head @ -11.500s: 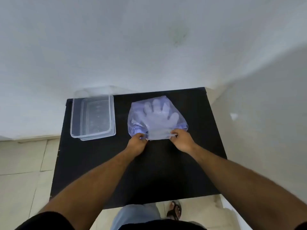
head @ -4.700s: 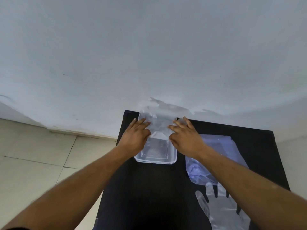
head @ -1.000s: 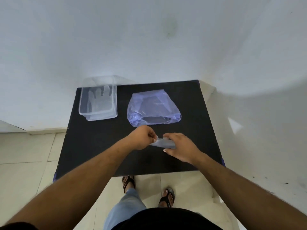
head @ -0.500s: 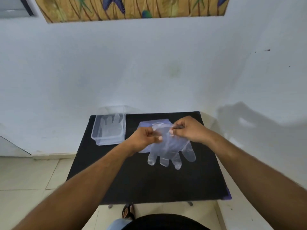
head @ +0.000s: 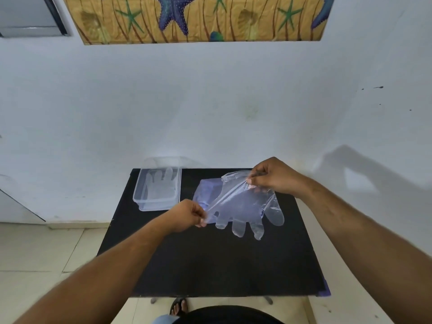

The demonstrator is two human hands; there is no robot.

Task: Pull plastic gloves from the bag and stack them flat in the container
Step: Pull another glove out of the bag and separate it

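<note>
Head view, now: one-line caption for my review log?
Both hands, left hand and right hand, stretch a clear plastic glove above the black table; another glove lies in the clear plastic container.

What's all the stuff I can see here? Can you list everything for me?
Table: one, black, against the wall.
Container: one, clear, table's far left corner.
Glove in container: at least one, clear, lying flat inside.
Bag: one, bluish clear, on the table right of the container.
Held glove: one, clear, stretched above the table, fingers hanging down.
Painting: one, starfish on yellow, on the wall.
Wall: white, behind the table.
Floor: pale tiles.
Foot: one, sandalled, under the table's near edge.
Left hand: pinching the glove's lower edge.
Right hand: pinching its upper edge.
</note>
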